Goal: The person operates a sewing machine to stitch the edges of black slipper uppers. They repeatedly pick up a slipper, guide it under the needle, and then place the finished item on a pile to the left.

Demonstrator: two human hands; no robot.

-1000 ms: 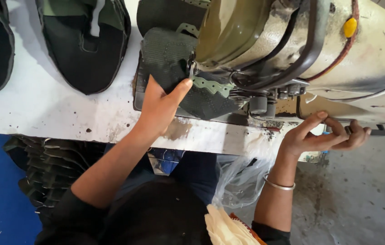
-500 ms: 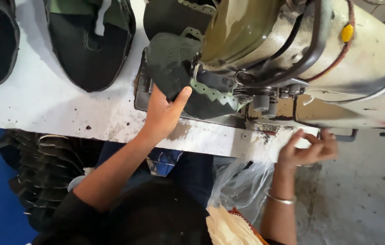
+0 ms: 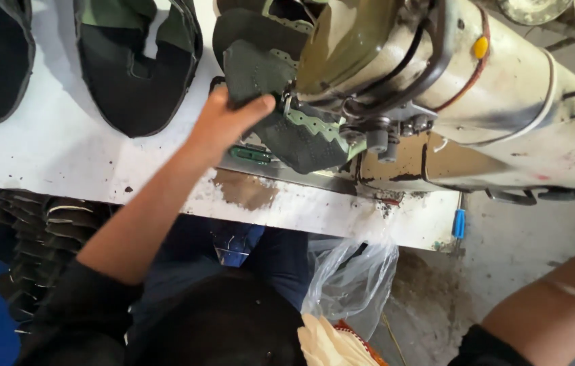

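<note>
Head view, single entry.

- Left hand (image 3: 223,125): clamped on shoe upper piece (image 3: 301,139), thumb laid over its top face, fingers tucked out of sight beneath. Reached up across white table (image 3: 64,163) from below.
- Shoe upper piece: dark mesh with green scalloped trim; lay on the bed of sewing machine (image 3: 504,102), tucked under the machine's head, near edge touching the thumb.
- Right hand: out of frame; only right forearm (image 3: 558,305) with a thin bangle showed at lower right, well apart from the machine. Open or closed: could not be told.
- Sewing machine: cream body, stained, yellow knob (image 3: 480,47) on top, dark cables looped over the head.
- Finished uppers (image 3: 135,74): two, dark, flat on the table, left of the machine, apart from the hand.
- Stack of dark pieces (image 3: 37,237): below the table edge, left.
- Plastic bag (image 3: 348,278): clear, hung under the table, centre.

Handling note, as judgement: best done with the piece kept flat on the bed, trim edge fed evenly, thumb held clear of the needle area, grip light enough to let the fabric turn.
</note>
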